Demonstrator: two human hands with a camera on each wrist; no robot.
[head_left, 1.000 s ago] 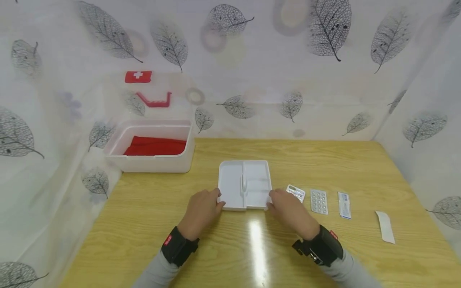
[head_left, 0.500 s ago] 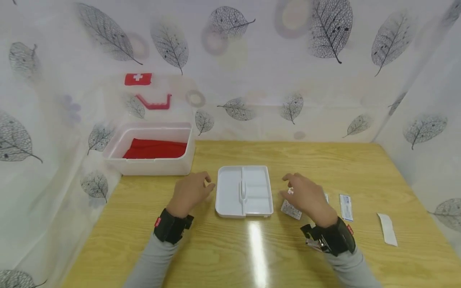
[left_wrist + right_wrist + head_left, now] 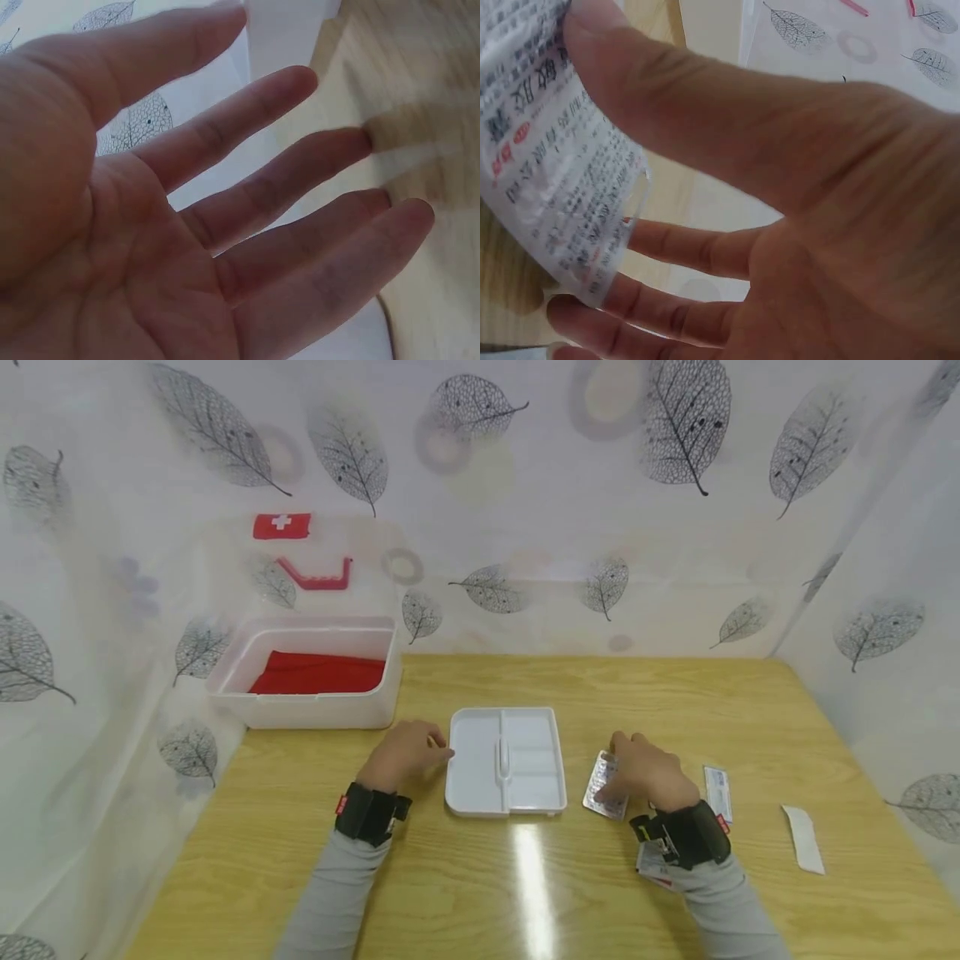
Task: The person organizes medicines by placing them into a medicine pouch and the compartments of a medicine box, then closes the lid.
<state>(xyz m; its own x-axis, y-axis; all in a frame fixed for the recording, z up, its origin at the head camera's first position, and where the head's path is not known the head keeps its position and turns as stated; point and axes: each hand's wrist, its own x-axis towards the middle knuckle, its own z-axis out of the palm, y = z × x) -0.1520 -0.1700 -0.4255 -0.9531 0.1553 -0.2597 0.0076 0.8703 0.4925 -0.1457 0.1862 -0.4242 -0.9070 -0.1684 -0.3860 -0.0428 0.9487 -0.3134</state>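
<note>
A white divided tray with a raised central handle lies on the table. At its left edge my left hand hovers with fingertips right at the rim; in the left wrist view the fingers are fairly straight and hold nothing. To the right of the tray my right hand pinches a silver blister pack between thumb and fingers. Its printed foil back faces the right wrist camera, tilted.
At the back left stands a whitish plastic box with red cloth inside. Right of my right hand lie a blue-and-white packet and a white strip. Another packet shows partly under my right wrist.
Both hands have let go of the tray's sides, which now sits slightly nearer me. My right hand has moved right and taken hold of the blister pack; the left stays beside the tray.
</note>
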